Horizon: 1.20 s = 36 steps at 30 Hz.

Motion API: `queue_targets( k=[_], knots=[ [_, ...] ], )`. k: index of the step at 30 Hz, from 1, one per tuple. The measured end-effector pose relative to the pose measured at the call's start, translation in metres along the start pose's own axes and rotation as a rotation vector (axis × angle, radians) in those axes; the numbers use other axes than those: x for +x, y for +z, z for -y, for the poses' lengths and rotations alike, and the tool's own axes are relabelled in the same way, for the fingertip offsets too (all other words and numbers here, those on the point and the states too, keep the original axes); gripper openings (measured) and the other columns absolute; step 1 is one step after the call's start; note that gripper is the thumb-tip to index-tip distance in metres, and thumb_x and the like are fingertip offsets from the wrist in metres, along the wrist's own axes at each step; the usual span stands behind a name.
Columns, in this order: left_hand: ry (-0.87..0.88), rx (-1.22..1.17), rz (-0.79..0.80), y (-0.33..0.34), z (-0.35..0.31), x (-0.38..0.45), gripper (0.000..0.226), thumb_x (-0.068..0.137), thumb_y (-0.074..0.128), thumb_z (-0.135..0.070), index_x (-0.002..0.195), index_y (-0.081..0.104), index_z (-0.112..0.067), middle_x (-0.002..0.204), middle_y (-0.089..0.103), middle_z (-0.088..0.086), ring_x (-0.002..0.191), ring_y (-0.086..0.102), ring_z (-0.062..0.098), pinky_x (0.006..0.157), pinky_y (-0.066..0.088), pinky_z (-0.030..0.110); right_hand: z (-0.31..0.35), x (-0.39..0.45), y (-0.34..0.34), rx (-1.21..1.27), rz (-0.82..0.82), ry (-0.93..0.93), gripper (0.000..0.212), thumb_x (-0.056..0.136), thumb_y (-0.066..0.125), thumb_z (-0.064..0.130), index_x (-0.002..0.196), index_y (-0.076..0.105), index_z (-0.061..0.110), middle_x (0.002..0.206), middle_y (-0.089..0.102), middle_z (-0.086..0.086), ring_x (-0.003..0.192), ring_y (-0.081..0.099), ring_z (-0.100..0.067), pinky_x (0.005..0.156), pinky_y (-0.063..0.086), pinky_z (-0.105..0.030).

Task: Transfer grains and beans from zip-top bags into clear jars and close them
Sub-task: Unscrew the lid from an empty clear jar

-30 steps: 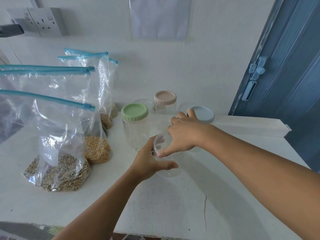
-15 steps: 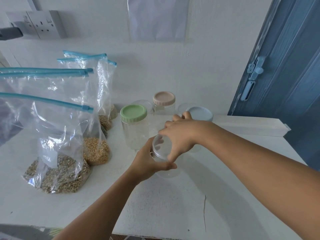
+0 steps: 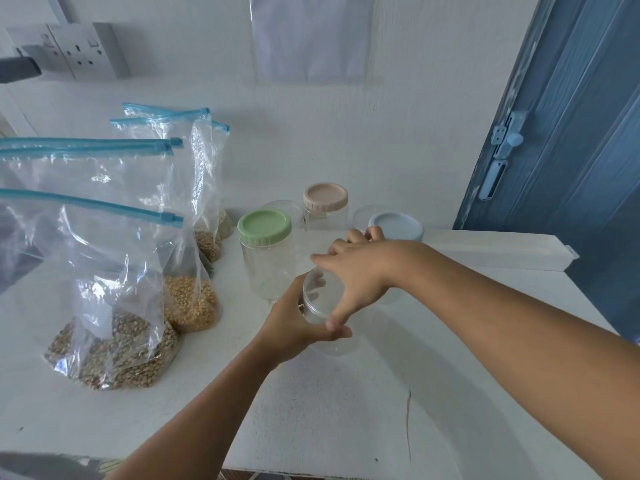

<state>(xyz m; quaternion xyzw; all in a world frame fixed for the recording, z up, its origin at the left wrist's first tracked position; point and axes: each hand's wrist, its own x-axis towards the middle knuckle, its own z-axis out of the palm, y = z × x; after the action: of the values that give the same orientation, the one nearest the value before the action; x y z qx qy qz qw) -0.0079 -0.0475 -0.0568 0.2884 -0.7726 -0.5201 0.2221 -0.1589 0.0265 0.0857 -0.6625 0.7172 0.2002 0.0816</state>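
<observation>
A clear jar (image 3: 334, 346) stands on the white table (image 3: 346, 427), and my left hand (image 3: 291, 327) is wrapped around its side. My right hand (image 3: 360, 271) comes over the top and grips the jar's clear lid (image 3: 320, 292), thumb on the near rim. Zip-top bags with blue seals stand to the left: one with brownish-green lentils (image 3: 114, 351), one with yellow grain (image 3: 190, 303), and others behind (image 3: 207, 244). Empty jars with a green lid (image 3: 265, 228), a pink lid (image 3: 325, 197) and a pale blue lid (image 3: 396, 225) stand behind my hands.
Another clear-lidded jar (image 3: 280, 206) sits between the green and pink ones. A long white box (image 3: 495, 251) lies at the table's far right edge beside a blue door (image 3: 571, 133). A wall socket (image 3: 83, 50) is at the upper left.
My right hand has twisted on the clear lid, its thumb swinging round to the near side. My left hand stays wrapped around the jar in the same place.
</observation>
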Motion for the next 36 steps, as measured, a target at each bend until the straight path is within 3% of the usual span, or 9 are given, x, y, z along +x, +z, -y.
queue_targets(
  k=[4,6,9,15,21,24,27,33,36],
  knots=[
    [-0.013,-0.005,0.003,0.000,0.000,0.000,0.109,0.054,0.103,-0.044,0.147,0.046,-0.044,0.141,0.058,-0.022,0.132,0.055,0.003,0.112,0.049,0.037,0.006,-0.001,0.005,-0.048,-0.047,0.046,0.098,0.072,0.046,0.096,0.138,0.052,0.024,0.134,0.058,-0.005,0.134,0.038,-0.029,0.113,0.015,-0.054],
    [-0.008,-0.003,0.005,0.000,0.000,0.001,0.112,0.053,0.104,-0.043,0.149,0.045,-0.042,0.142,0.057,-0.021,0.133,0.054,0.002,0.114,0.047,0.036,0.006,0.001,0.002,-0.038,-0.065,-0.010,0.090,0.069,0.060,0.087,0.136,0.049,0.029,0.128,0.056,0.000,0.128,0.041,-0.026,0.109,0.019,-0.051],
    [0.001,0.001,0.015,-0.001,-0.001,0.001,0.112,0.054,0.104,-0.042,0.149,0.045,-0.040,0.142,0.057,-0.022,0.132,0.053,-0.001,0.115,0.045,0.034,0.002,0.001,-0.006,-0.019,-0.059,-0.107,0.098,0.062,0.079,0.067,0.146,0.035,0.041,0.134,0.047,0.008,0.127,0.037,-0.021,0.109,0.016,-0.049],
    [0.010,0.018,0.021,-0.003,0.001,0.001,0.114,0.053,0.104,-0.047,0.150,0.044,-0.040,0.142,0.057,-0.023,0.131,0.053,-0.004,0.115,0.045,0.031,-0.006,-0.006,-0.009,0.093,-0.176,-0.085,0.104,0.064,0.082,0.059,0.150,0.027,0.040,0.139,0.045,0.008,0.129,0.041,-0.019,0.113,0.017,-0.048],
    [0.029,0.024,0.031,-0.011,0.004,0.000,0.109,0.051,0.104,-0.049,0.145,0.047,-0.044,0.138,0.059,-0.024,0.130,0.056,0.000,0.110,0.049,0.032,-0.011,-0.043,0.038,0.586,-0.470,-0.037,0.100,0.071,0.085,0.057,0.146,0.022,0.041,0.143,0.042,0.013,0.121,0.041,-0.009,0.108,0.026,-0.035],
    [0.036,0.026,0.035,-0.018,0.009,-0.003,0.114,0.047,0.103,-0.057,0.145,0.047,-0.043,0.138,0.059,-0.023,0.130,0.058,0.003,0.110,0.050,0.033,-0.010,-0.059,0.072,0.923,-0.601,0.011,0.104,0.066,0.090,0.056,0.142,0.020,0.046,0.145,0.042,0.014,0.130,0.045,-0.009,0.111,0.042,-0.039],
    [0.038,0.032,0.026,-0.025,0.012,-0.006,0.115,0.046,0.102,-0.059,0.146,0.047,-0.041,0.138,0.060,-0.024,0.130,0.059,0.003,0.108,0.050,0.031,-0.008,-0.067,0.113,1.181,-0.724,0.053,0.103,0.062,0.092,0.051,0.139,0.024,0.042,0.150,0.041,0.017,0.134,0.051,-0.008,0.113,0.043,-0.037],
    [0.033,0.022,0.023,-0.029,0.013,-0.009,0.115,0.044,0.102,-0.055,0.145,0.049,-0.038,0.138,0.062,-0.020,0.128,0.061,0.003,0.104,0.050,0.026,0.002,-0.058,0.177,1.331,-0.548,0.200,0.100,0.060,0.096,0.049,0.129,0.025,0.038,0.147,0.039,0.014,0.131,0.052,-0.001,0.107,0.052,-0.039],
    [0.023,0.020,0.028,-0.030,0.011,-0.010,0.118,0.044,0.103,-0.056,0.146,0.048,-0.037,0.138,0.062,-0.018,0.127,0.061,0.002,0.101,0.050,0.023,0.008,-0.048,0.189,1.281,-0.474,0.254,0.101,0.061,0.096,0.050,0.129,0.023,0.038,0.148,0.040,0.012,0.132,0.051,-0.006,0.108,0.048,-0.031]
  ],
)
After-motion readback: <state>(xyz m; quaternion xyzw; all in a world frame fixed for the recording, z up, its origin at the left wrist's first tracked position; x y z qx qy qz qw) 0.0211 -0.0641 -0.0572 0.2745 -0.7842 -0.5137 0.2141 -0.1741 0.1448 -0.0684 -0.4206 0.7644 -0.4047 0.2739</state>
